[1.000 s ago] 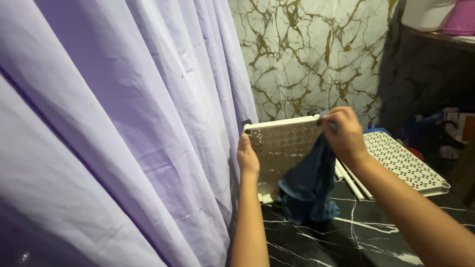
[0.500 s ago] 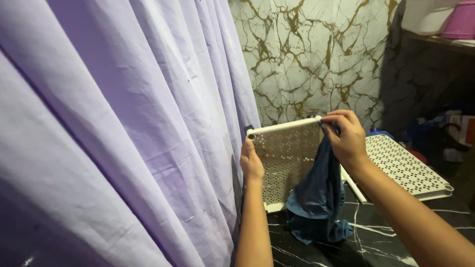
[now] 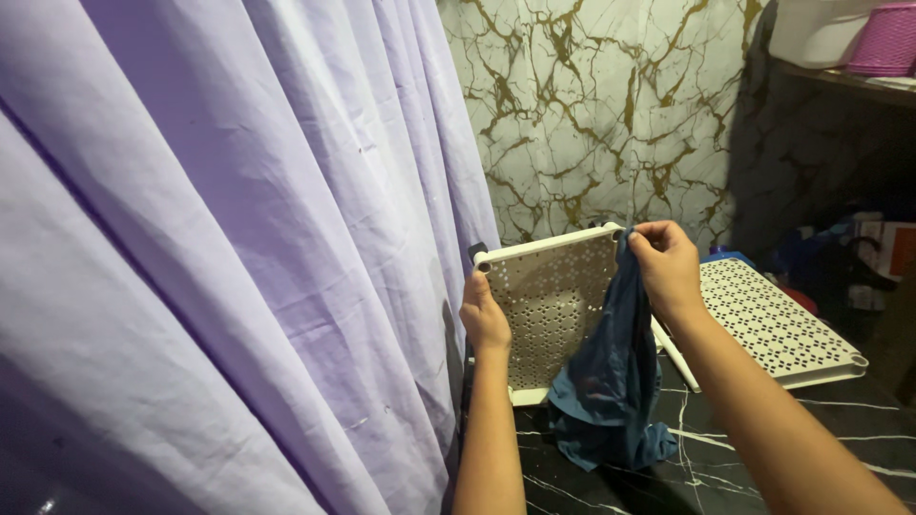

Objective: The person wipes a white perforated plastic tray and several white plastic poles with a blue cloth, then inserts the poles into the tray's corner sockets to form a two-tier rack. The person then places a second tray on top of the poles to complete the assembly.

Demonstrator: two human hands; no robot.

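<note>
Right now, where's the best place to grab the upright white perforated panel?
By its solid side rims. The perforated panel stands on edge on the black counter; the left hand already grips its left rim. The blue cloth drapes the right rim, so come from the left or top.

Both forearms are bare up to the bottom edge of the view, with no sleeve showing on either. The left hand point(image 3: 484, 319) and the right hand point(image 3: 665, 267) wear no gloves, rings, watch or bracelet.
</note>
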